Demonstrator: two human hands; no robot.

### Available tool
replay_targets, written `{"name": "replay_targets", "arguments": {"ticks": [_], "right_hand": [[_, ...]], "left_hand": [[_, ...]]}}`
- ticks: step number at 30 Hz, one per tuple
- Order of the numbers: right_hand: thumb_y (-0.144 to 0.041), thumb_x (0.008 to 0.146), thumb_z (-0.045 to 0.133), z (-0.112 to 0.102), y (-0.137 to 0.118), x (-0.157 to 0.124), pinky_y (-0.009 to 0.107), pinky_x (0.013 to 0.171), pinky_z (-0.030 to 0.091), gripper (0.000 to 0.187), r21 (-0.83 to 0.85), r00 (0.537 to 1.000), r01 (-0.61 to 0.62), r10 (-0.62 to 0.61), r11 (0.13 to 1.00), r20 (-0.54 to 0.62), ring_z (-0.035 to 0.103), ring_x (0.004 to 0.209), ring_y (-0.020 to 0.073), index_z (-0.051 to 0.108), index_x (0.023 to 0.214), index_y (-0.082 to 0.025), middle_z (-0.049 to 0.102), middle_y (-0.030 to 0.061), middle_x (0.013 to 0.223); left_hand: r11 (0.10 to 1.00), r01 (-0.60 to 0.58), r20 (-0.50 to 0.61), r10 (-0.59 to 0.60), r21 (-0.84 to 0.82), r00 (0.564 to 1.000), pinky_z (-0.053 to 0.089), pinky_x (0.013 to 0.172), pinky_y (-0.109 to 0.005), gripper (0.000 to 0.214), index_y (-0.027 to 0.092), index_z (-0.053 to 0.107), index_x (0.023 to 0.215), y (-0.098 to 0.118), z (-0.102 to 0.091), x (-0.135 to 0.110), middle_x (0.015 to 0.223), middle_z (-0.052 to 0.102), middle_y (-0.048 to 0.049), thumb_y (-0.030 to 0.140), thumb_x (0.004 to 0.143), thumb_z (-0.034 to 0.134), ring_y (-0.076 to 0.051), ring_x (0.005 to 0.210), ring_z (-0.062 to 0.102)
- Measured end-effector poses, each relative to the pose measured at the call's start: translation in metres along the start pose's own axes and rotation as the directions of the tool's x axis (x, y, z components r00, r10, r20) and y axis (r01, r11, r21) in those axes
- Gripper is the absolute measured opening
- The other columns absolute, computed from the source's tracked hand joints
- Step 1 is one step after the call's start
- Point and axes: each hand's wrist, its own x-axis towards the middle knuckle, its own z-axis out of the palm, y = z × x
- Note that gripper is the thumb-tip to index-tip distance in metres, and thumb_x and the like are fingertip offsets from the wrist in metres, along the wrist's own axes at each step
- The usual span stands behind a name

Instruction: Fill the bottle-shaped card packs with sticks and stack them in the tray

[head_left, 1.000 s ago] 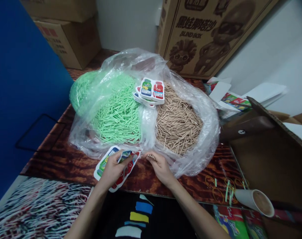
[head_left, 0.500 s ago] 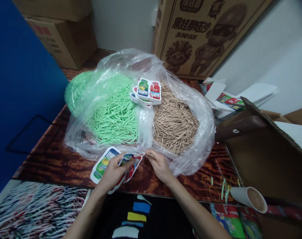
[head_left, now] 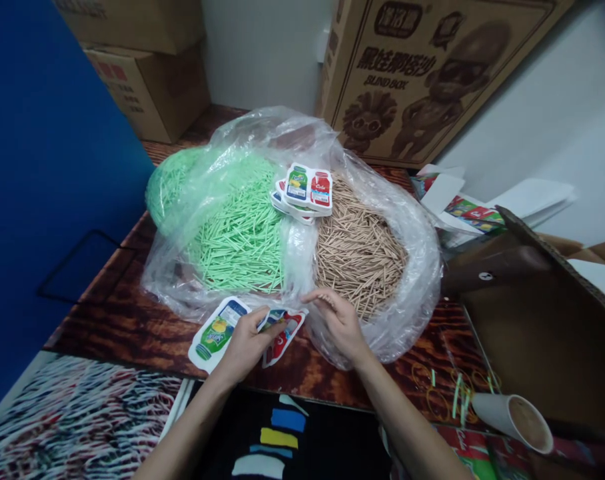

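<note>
My left hand (head_left: pixel 246 341) is closed on a flat printed card pack (head_left: pixel 216 333) shaped like drink bottles, with a red one (head_left: pixel 282 337) fanned out beside it, low over the dark wooden table (head_left: pixel 107 327). My right hand (head_left: pixel 338 321) hovers just right of the pack, at the front edge of a clear plastic bag (head_left: pixel 425 267). Its thumb and fingers are pinched together, and what they hold is too small to make out. The bag holds a heap of green sticks (head_left: pixel 232 233) on the left and tan sticks (head_left: pixel 360 257) on the right.
A stack of similar printed packs (head_left: pixel 308 190) lies on top of the sticks. A big printed carton (head_left: pixel 422 73) stands behind, an open brown box (head_left: pixel 532 320) at the right, a blue panel (head_left: pixel 42 167) at the left. A tipped paper cup (head_left: pixel 512 413) and rubber bands (head_left: pixel 440 397) lie front right.
My right hand has lifted slightly away from the pack toward the tan sticks. My left hand keeps the pack, now tilted and fanned a bit more. The view shifted a little.
</note>
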Motion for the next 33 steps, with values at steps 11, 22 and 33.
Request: {"name": "replay_targets", "arguments": {"ticks": [11, 22, 33], "right_hand": [[-0.03, 0.078, 0.071, 0.008, -0.023, 0.026, 0.037, 0.096, 0.047, 0.014, 0.797, 0.924, -0.346, 0.33, 0.496, 0.196, 0.07, 0.089, 0.0182, 0.061, 0.082, -0.021, 0.075, 0.0006, 0.084], [-0.028, 0.076, 0.071, 0.013, -0.027, 0.012, 0.036, 0.081, 0.052, 0.014, 0.721, 0.904, -0.386, 0.39, 0.576, 0.174, 0.07, 0.081, 0.0211, 0.064, 0.079, -0.017, 0.075, 0.0065, 0.082], [-0.027, 0.078, 0.068, 0.01, -0.028, 0.009, 0.032, 0.069, 0.056, 0.014, 0.739, 0.876, -0.408, 0.457, 0.536, 0.152, 0.071, 0.072, 0.02, 0.058, 0.08, -0.018, 0.076, 0.0069, 0.078]], "left_hand": [[0.998, 0.022, -0.035, -0.024, -0.064, 0.999, 0.044, 0.074, -0.026, 0.018, 0.017, 0.067, 0.081, -0.004, 0.009, 0.0, 0.077, 0.067, 0.0004, 0.034, 0.078, 0.064, -0.016, 0.074, 0.059], [0.997, 0.024, -0.073, -0.029, -0.066, 0.997, 0.044, 0.071, -0.027, 0.017, 0.017, 0.067, 0.079, -0.006, 0.015, -0.001, 0.074, 0.066, -0.0008, 0.034, 0.076, 0.064, -0.017, 0.073, 0.057], [0.993, -0.079, -0.106, 0.088, 0.082, 0.991, 0.041, 0.065, -0.025, 0.02, 0.018, 0.061, 0.069, 0.001, 0.017, -0.002, 0.066, 0.055, 0.0018, 0.036, 0.079, 0.063, -0.015, 0.066, 0.051]]}}
